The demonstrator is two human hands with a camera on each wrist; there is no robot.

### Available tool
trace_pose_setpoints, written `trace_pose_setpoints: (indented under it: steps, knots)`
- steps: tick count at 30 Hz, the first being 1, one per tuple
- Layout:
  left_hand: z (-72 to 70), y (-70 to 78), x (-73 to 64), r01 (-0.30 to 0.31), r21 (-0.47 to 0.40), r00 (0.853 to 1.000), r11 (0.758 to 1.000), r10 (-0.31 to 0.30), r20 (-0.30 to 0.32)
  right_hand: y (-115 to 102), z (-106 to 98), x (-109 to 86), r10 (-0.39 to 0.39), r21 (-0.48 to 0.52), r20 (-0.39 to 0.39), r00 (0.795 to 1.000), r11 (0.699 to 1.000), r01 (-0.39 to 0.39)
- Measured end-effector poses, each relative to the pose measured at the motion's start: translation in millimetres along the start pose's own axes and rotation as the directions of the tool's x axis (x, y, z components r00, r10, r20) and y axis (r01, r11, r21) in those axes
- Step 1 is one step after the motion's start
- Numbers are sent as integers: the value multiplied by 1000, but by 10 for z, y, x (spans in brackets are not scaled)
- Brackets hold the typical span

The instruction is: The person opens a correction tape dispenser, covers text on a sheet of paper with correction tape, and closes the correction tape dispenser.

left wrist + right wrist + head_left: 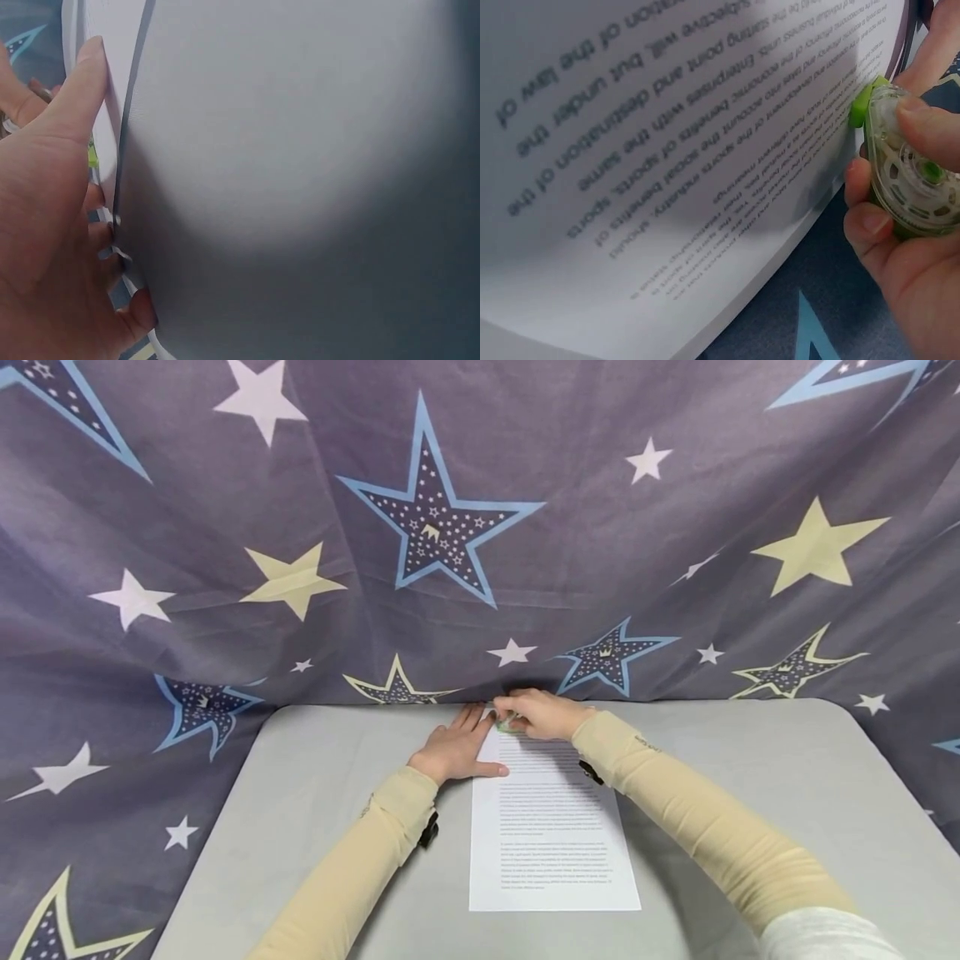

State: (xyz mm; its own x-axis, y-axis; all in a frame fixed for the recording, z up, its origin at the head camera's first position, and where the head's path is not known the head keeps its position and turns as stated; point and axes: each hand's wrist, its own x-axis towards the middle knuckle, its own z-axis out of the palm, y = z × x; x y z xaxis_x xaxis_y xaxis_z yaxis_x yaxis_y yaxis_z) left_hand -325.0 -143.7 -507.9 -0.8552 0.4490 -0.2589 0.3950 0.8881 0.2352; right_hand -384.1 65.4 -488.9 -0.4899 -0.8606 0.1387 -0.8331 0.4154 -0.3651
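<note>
A printed sheet of paper [558, 818] lies on the grey table with its top end towards the back edge. My left hand [459, 750] rests on the sheet's upper left side, fingers stretched away from me and thumb out over the page. At the top of the text my right hand [553, 714] grips a correction tape [915, 176], a clear case with green parts. Its bright green tip [861, 105] is at the printed lines in the right wrist view; whether it touches them I cannot tell. In the left wrist view the left thumb [79, 90] shows beside the paper.
The grey table [750, 793] extends to both sides of the sheet. Directly behind its back edge hangs a dark purple-grey curtain [570, 577] with stars. Dark wrist straps [429, 832] show under the beige sleeves [712, 827].
</note>
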Motion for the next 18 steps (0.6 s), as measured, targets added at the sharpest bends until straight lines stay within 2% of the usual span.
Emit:
trace_pose_setpoints:
  steps: [6,18]
  knots:
    - [17,-22,2,11,17,1000,1000,-11,-2,-18,5,1,-10,6,-3,1000,1000,10]
    - [-32,20,-19,29,46,999,998,-31,40,-6,-3,-34,-7,-10,5,1000,1000,7]
